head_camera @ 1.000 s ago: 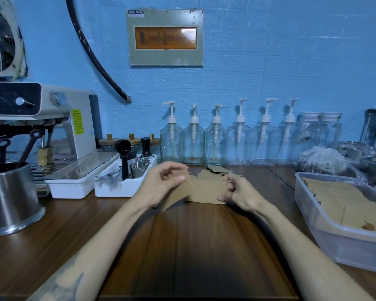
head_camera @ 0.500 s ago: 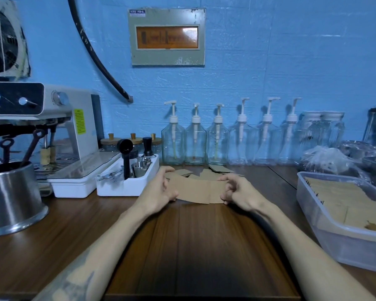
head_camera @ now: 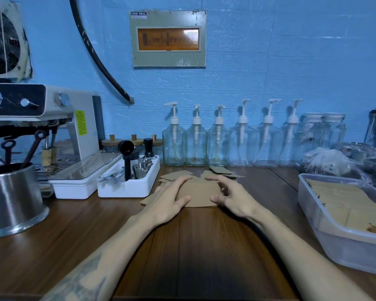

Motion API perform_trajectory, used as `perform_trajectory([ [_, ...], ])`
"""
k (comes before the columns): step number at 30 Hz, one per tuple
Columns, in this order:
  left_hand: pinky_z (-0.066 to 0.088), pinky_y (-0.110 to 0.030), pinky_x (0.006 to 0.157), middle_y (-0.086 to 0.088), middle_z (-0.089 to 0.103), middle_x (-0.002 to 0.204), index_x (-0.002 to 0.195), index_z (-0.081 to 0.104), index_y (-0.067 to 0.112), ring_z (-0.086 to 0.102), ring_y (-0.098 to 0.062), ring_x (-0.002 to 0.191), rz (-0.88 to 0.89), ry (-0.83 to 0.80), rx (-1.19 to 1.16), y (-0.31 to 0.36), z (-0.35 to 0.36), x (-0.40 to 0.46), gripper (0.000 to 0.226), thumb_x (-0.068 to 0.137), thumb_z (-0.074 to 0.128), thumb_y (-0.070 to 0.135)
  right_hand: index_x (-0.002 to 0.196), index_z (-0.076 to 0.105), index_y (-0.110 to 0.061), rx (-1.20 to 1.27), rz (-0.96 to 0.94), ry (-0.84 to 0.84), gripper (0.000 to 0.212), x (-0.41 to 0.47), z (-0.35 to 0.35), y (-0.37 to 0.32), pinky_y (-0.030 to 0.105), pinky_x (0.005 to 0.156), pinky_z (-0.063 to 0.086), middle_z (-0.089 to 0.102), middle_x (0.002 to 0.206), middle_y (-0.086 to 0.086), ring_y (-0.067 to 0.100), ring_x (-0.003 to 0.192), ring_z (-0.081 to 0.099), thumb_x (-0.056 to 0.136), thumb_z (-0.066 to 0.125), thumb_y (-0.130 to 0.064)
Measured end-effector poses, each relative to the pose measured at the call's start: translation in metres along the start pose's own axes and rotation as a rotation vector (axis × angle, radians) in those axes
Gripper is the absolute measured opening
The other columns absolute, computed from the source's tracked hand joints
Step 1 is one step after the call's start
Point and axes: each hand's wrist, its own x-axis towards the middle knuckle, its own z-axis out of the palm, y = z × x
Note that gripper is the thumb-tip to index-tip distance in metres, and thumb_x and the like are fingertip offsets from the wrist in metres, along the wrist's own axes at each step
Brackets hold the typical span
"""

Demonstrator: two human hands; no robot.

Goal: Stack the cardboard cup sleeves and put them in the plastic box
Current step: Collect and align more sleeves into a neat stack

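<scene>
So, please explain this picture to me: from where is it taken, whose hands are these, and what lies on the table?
There is no machine here. A person wears one camera on the head, looking forward and down, so you see that person's own two bare arms. The left hand lies with straight fingers on a flat brown cardboard cup sleeve on the dark wooden table. The right hand, fingers curled, touches its other end. More loose brown cardboard sleeves lie behind. At the right stands a clear plastic box, already holding stacked sleeves. At the back, clear pump bottles stand in a row; at the left are a white espresso machine and a steel bucket.
</scene>
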Motion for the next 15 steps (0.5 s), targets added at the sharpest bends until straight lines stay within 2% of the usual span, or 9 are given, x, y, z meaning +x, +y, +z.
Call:
perform_trajectory([
  [2,0.032,-0.034,0.102,0.014,0.048,0.133,0.14,0.034,0.041,0.042,-0.013,0.126,0.022,0.001,0.027,0.006,0.001,-0.002,0.045,0.099,0.052,0.038,0.123,0.059,-0.042,-0.025,-0.029,-0.009,0.046,0.0,0.002,-0.001,0.029,0.086,0.052,0.063,0.112,-0.005,0.015,0.098,0.061,0.089,0.068,-0.013],
  [4,0.031,-0.031,0.094,0.016,0.042,0.119,0.139,0.037,0.034,0.041,-0.009,0.117,0.02,0.007,0.027,0.008,0.003,-0.002,0.041,0.1,0.051,0.035,0.117,0.063,-0.039,0.003,-0.032,-0.01,0.041,0.0,0.001,-0.003,0.026,0.077,0.051,0.065,0.109,-0.006,0.012,0.094,0.061,0.09,0.067,-0.009],
  [6,0.034,-0.032,0.092,0.018,0.047,0.118,0.134,0.039,0.036,0.044,-0.009,0.111,0.014,0.02,-0.006,0.005,0.003,0.0,0.037,0.1,0.051,0.037,0.112,0.065,-0.039,0.007,-0.027,0.027,0.039,0.0,-0.001,-0.005,0.029,0.079,0.052,0.067,0.107,-0.005,0.013,0.095,0.062,0.089,0.067,-0.008],
  [8,0.04,-0.036,0.09,0.012,0.057,0.104,0.129,0.042,0.038,0.051,-0.011,0.099,-0.005,0.046,-0.058,-0.001,0.002,0.004,0.033,0.098,0.053,0.038,0.11,0.066,-0.039,0.004,-0.022,0.052,0.038,0.0,-0.003,-0.005,0.029,0.082,0.051,0.068,0.106,-0.005,0.015,0.097,0.061,0.088,0.068,-0.007],
  [10,0.043,-0.036,0.088,0.012,0.058,0.091,0.126,0.047,0.034,0.051,-0.008,0.092,-0.015,0.087,-0.078,-0.007,-0.003,0.006,0.031,0.097,0.057,0.035,0.108,0.065,-0.038,0.006,0.002,0.046,0.038,0.0,-0.003,-0.004,0.024,0.072,0.049,0.068,0.104,-0.002,0.018,0.089,0.061,0.089,0.067,-0.005],
  [13,0.044,-0.034,0.089,0.011,0.056,0.098,0.123,0.051,0.028,0.051,-0.011,0.099,-0.057,0.127,-0.003,-0.015,-0.01,0.007,0.029,0.096,0.058,0.034,0.108,0.065,-0.038,0.017,0.024,0.071,0.04,0.0,-0.006,0.0,0.025,0.069,0.053,0.07,0.103,-0.001,0.025,0.087,0.064,0.089,0.066,-0.003],
  [15,0.045,-0.035,0.095,0.008,0.051,0.11,0.126,0.052,0.026,0.049,-0.013,0.109,-0.099,0.125,0.053,-0.022,-0.011,0.007,0.033,0.096,0.057,0.038,0.108,0.064,-0.04,-0.005,0.033,0.074,0.042,0.0,-0.009,0.001,0.021,0.069,0.049,0.069,0.101,-0.006,0.016,0.084,0.063,0.089,0.066,-0.003],
])
